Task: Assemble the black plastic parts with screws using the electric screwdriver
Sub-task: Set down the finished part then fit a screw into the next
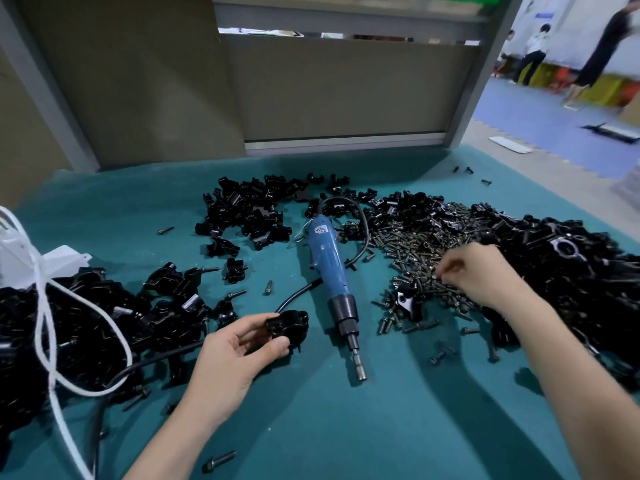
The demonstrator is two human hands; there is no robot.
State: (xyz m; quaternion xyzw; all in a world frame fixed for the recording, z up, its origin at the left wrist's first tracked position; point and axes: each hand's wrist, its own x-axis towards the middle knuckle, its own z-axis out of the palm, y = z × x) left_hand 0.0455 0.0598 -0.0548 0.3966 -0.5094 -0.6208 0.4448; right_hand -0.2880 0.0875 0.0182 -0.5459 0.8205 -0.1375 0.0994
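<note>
Left hand [235, 355] grips one black part [287, 329], low over worktop [346, 438], just left of screwdriver [327, 271]. Right hand [474, 271] curls fingers down into screw pile [415, 244]; screw already pinched or not, cannot tell. Screwdriver lies flat between hands, unheld.

Risks: tangled screws likely come up in clump or slip from fingertips; cable [294, 297] running close by held part could snag when tool is lifted.

Count: one screwdriver, one held part, one screw pile, three part heaps [69, 334]. Single screws and parts too many to count.
</note>
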